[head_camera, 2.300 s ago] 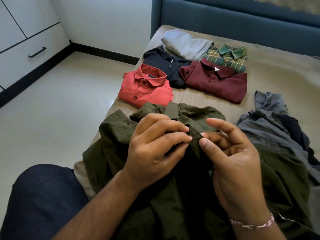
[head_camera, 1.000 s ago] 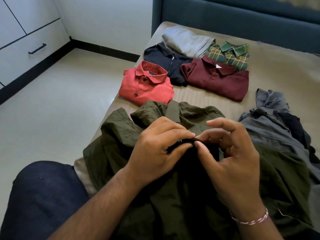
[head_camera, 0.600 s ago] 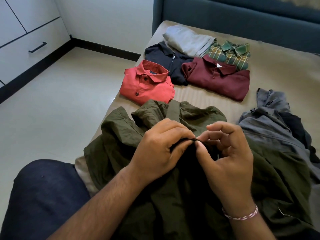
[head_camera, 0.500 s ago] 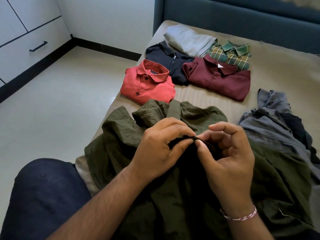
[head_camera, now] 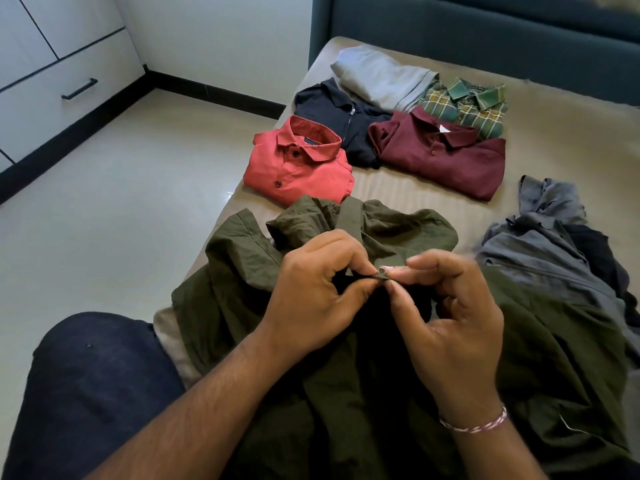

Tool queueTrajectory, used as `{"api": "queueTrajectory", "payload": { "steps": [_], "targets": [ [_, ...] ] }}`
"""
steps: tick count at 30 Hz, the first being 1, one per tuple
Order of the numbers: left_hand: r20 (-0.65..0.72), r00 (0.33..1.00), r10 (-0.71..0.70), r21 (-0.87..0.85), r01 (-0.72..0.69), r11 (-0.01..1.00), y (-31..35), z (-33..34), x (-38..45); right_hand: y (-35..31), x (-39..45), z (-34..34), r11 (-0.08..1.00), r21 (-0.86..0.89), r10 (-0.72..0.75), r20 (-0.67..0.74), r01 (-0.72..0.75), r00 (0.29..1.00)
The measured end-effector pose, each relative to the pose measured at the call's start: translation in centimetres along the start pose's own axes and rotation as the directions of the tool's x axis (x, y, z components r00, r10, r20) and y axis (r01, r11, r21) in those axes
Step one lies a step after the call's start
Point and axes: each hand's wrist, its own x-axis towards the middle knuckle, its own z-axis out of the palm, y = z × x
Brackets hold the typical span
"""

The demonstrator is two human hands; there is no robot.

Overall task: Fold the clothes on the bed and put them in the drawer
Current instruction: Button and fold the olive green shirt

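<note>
Both hands, left hand [head_camera: 311,289] and right hand [head_camera: 450,327], pinch a button [head_camera: 382,270] on the olive shirt [head_camera: 242,271] lying on the bed [head_camera: 571,140]; buttoning seems underway, folding likely next.

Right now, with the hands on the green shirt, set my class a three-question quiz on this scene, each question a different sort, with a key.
1. True or false: the red shirt lies folded on the bed.
2. Multiple choice: what do the left hand and right hand pinch between them? A) a button on the olive green shirt B) the maroon shirt C) the drawer handle
3. Fill in: the unfolded grey clothes lie to the ____ of the olive green shirt.

Key: 1 true; 2 A; 3 right.
</note>
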Motion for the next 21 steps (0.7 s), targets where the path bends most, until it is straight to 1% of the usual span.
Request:
{"api": "queueTrajectory", "payload": {
  "steps": [3,5,6,8,10,11,12,13,14,15,17,18,19,20,21],
  "targets": [
    [0.032,0.999,0.012,0.041,-0.013,0.999,-0.4,0.3,-0.1,0.9,-0.2,0.0,0.999,-0.019,0.029,0.047,-0.028,0.998],
    [0.055,0.996,0.064,0.111,-0.07,0.991,-0.7,0.3,-0.3,1.2,-0.4,0.0,0.998,-0.044,0.038,0.122,-0.033,0.992],
    [0.066,0.993,0.101,0.151,-0.11,0.982,-0.9,0.3,-0.4,1.2,-0.4,0.1,0.997,-0.039,0.067,0.151,-0.061,0.986],
    [0.069,0.983,0.172,0.236,-0.184,0.954,-1.3,0.2,-0.8,1.1,-0.2,0.1,0.987,-0.024,0.162,0.193,-0.16,0.968],
    [0.042,0.976,0.212,0.294,-0.215,0.931,-1.5,0.5,-1.4,1.4,0.2,-0.3,0.964,-0.025,0.263,0.228,-0.264,0.938],
    [0.031,0.976,0.217,0.299,-0.216,0.929,-1.5,0.8,-1.7,1.7,0.4,-0.6,0.929,0.017,0.354,0.244,-0.369,0.903],
    [0.032,0.975,0.219,0.288,-0.219,0.932,-1.3,1.3,-2.0,2.1,0.7,-0.9,0.87,0.057,0.462,0.257,-0.49,0.849],
    [0.051,0.973,0.224,0.268,-0.229,0.936,-0.9,1.8,-2.4,2.6,0.8,-1.0,0.817,0.054,0.546,0.248,-0.574,0.801],
    [0.083,0.97,0.23,0.248,-0.244,0.938,-0.5,2.4,-2.8,3.1,0.8,-1.1,0.804,-0.001,0.582,0.207,-0.595,0.786],
    [0.122,0.964,0.237,0.23,-0.26,0.938,-0.1,3.2,-3.4,3.7,0.6,-1.2,0.833,-0.107,0.553,0.122,-0.543,0.824],
    [0.191,0.955,0.227,0.238,-0.269,0.933,0.5,4.2,-4.6,4.2,0.5,-1.0,0.889,-0.317,0.343,-0.022,-0.331,0.939],
    [0.221,0.952,0.211,0.247,-0.263,0.933,0.6,4.6,-5.1,4.2,0.7,-0.9,0.902,-0.364,0.238,-0.034,-0.234,0.971],
    [0.254,0.949,0.187,0.255,-0.252,0.934,0.6,4.8,-5.5,4.1,1.1,-0.6,0.914,-0.357,0.213,0.014,-0.194,0.977],
    [0.292,0.943,0.158,0.265,-0.238,0.934,0.5,4.8,-5.9,4.0,1.6,-0.3,0.915,-0.325,0.281,0.088,-0.239,0.956],
    [0.328,0.936,0.126,0.273,-0.222,0.936,0.4,4.8,-6.3,4.2,1.8,0.3,0.884,-0.335,0.397,0.167,-0.326,0.903]
  ]
}}
